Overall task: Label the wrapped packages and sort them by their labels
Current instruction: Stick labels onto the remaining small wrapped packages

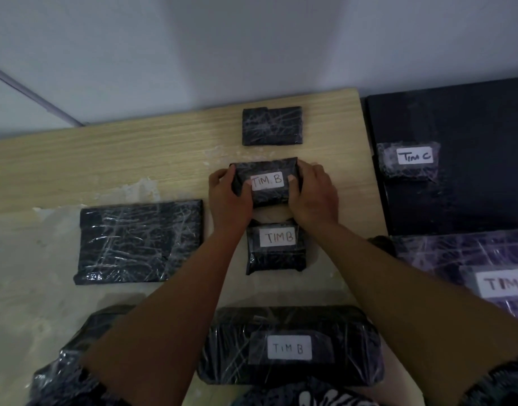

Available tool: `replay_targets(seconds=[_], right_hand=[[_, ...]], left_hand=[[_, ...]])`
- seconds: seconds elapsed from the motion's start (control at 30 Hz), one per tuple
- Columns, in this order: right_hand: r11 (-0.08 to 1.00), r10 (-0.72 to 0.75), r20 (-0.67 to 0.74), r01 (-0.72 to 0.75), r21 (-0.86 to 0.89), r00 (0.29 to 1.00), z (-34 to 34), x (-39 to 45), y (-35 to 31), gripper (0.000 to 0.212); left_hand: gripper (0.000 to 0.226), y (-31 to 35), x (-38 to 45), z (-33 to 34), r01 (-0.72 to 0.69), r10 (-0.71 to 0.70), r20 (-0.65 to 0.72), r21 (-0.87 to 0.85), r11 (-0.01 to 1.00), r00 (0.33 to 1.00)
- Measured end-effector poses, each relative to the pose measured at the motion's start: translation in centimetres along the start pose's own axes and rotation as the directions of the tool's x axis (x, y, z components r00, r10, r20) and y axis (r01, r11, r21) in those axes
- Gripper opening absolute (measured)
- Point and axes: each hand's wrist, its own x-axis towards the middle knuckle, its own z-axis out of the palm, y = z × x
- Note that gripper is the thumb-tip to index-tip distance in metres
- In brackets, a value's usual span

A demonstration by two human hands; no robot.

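Note:
Both hands grip a small black wrapped package labelled "TIM B" (269, 197) at mid-table: my left hand (227, 197) on its left end, my right hand (313, 197) on its right end, thumbs on the white label. Just nearer me lies a second small "TIM B" package (276, 259). A long "TIM B" package (290, 347) lies at the near edge. An unlabelled small package (271, 126) sits at the far edge. A large flat unlabelled package (139, 241) lies to the left.
To the right, a black surface (462, 118) carries a small "TIM C" package (408, 161), and a larger "TIM C" package (486, 273) lies nearer me. Another wrapped package (67, 367) sits under my left forearm. The wooden table (105, 165) has white smears and backs onto a wall.

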Motion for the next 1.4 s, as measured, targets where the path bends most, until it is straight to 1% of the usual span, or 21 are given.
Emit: replay_targets(seconds=[0.2, 0.3, 0.37, 0.5, 0.6, 0.7, 0.87, 1.0, 1.17, 1.4], right_hand=[[1.000, 0.018, 0.053, -0.016, -0.023, 0.998, -0.5, 0.0, -0.6, 0.043], [1.000, 0.017, 0.091, -0.017, 0.000, 0.996, -1.2, -0.1, -0.9, 0.048], [1.000, -0.007, 0.103, 0.008, -0.010, 0.995, -1.8, -0.5, -1.3, 0.051], [0.985, -0.157, 0.083, 0.162, -0.057, 0.984, -3.3, -1.3, -2.7, 0.051], [0.958, -0.264, 0.096, 0.272, -0.086, 0.960, -4.2, -1.7, -4.7, 0.052], [0.927, -0.365, 0.061, 0.369, -0.074, 0.929, -5.1, -2.2, -7.5, 0.052], [0.854, -0.517, 0.020, 0.517, -0.060, 0.856, -5.9, -3.5, -13.2, 0.050], [0.805, -0.592, -0.011, 0.591, -0.049, 0.806, -5.7, -5.7, -18.2, 0.047], [0.748, -0.663, 0.031, 0.663, -0.027, 0.748, -3.6, -10.5, -24.1, 0.049], [0.679, -0.731, 0.092, 0.735, -0.009, 0.676, 0.9, -19.7, -31.2, 0.051]], left_hand=[[0.047, -0.3, 0.3, -0.2, -0.031, 0.027, 0.054, 0.057, 0.998, 0.998], [0.050, 0.1, 0.4, -0.5, -0.041, 0.035, 0.058, 0.110, 0.993, 0.998], [0.054, 0.4, 0.1, -1.0, -0.078, 0.068, 0.071, 0.156, 0.985, 0.995], [0.054, 1.4, -0.3, -3.0, -0.216, 0.206, 0.066, 0.229, 0.949, 0.976], [0.050, 2.2, -0.5, -5.5, -0.309, 0.306, 0.058, 0.290, 0.906, 0.950], [0.048, 2.3, -0.7, -8.8, -0.376, 0.393, 0.027, 0.364, 0.852, 0.919], [0.047, 1.3, -1.5, -14.9, -0.365, 0.425, -0.070, 0.402, 0.840, 0.902], [0.046, -0.5, -2.9, -20.8, -0.337, 0.440, -0.143, 0.451, 0.827, 0.887], [0.045, -4.9, -6.4, -27.8, -0.294, 0.452, -0.223, 0.505, 0.811, 0.864], [0.045, -13.0, -13.7, -37.3, -0.188, 0.382, -0.304, 0.513, 0.837, 0.873]])
